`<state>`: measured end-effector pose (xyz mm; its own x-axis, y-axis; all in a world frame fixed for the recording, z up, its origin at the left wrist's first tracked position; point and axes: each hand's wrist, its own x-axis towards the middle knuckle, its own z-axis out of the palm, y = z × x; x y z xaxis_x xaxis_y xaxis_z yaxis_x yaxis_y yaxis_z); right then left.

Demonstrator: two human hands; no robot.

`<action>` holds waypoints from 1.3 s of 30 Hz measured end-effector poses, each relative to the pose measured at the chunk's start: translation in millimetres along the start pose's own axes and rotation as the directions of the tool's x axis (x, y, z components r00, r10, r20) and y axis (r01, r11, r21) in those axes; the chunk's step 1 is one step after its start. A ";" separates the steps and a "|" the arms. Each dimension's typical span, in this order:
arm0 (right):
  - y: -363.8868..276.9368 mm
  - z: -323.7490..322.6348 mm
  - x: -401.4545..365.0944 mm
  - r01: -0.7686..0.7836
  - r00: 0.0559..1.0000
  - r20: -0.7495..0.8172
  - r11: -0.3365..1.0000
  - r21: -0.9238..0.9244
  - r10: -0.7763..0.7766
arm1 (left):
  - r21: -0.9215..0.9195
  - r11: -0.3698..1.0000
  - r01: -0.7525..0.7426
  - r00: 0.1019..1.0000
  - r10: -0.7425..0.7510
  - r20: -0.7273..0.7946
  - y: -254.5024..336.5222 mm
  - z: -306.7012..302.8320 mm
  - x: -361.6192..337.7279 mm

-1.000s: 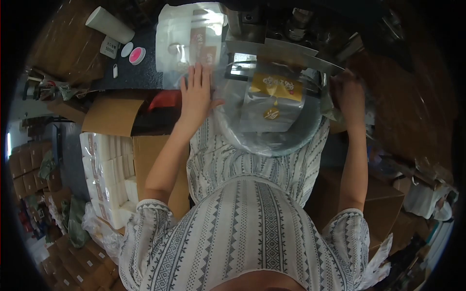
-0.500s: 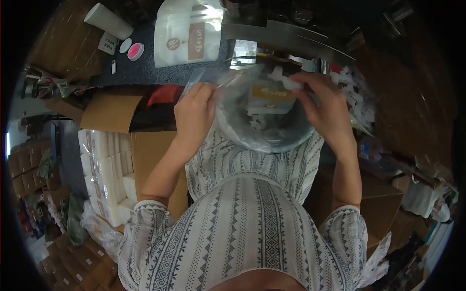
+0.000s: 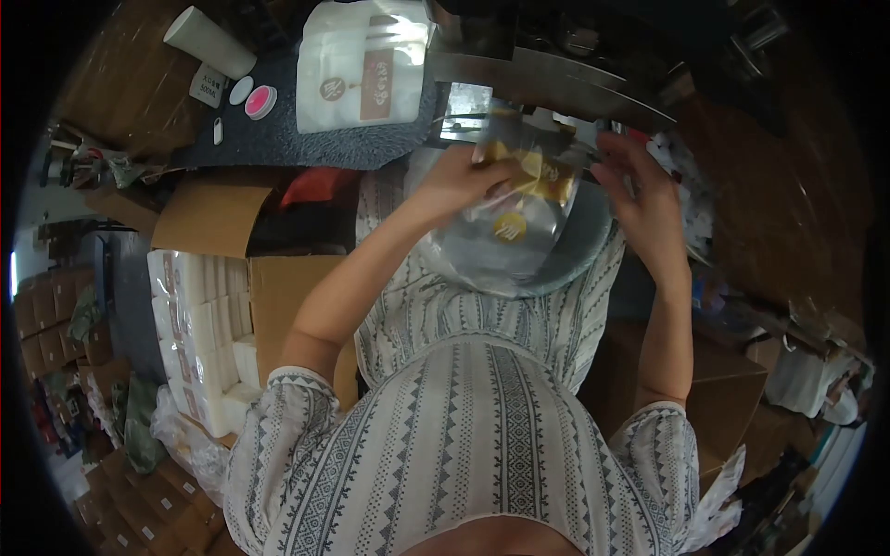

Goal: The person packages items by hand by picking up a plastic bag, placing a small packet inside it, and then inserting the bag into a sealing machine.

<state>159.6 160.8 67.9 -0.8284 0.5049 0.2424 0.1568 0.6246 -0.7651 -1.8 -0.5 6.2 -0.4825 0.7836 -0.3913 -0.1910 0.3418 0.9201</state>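
My left hand (image 3: 464,185) is closed on a clear plastic bag (image 3: 519,227) with gold printing and hangs over the lap. Under the bag is a round, pale grey basin (image 3: 579,255) lined with clear plastic. At the upper right of the bag is my right hand (image 3: 642,190), its thumb and fingers apart, near the bag's edge. Nothing clear shows between those fingers, which are slightly blurred.
A stack of white printed bags (image 3: 362,69) lies on a dark mat (image 3: 278,144). Beside it are a white cup (image 3: 209,42) and a pink round container (image 3: 260,102). Packed white bundles (image 3: 199,324) and an open carton (image 3: 297,306) stand at left, another carton (image 3: 728,385) at right.
My left hand has moved right over the basin with the clear bag. My right hand has moved right and no longer shows the small white piece.
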 end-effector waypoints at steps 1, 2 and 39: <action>2.0 -6.1 -2.7 -0.009 1.000 -0.001 0.996 -0.089 0.009 | -0.206 0.978 0.009 1.000 -0.015 -0.026 -0.4 1.6 6.6; 5.4 -12.1 -4.1 -0.018 1.000 -0.003 0.984 -0.179 0.018 | -0.207 0.978 0.008 1.000 -0.014 -0.024 -1.7 4.2 9.4; 1.6 4.8 0.7 -0.121 0.991 0.051 0.989 -0.082 0.126 | -0.038 0.999 -0.010 0.999 0.012 0.039 4.3 0.4 -2.9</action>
<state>156.6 159.3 64.0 -0.8283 0.5486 0.1136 0.2998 0.6053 -0.7374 -0.9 -1.1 11.4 -0.4506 0.8074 -0.3809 -0.2186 0.3140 0.9239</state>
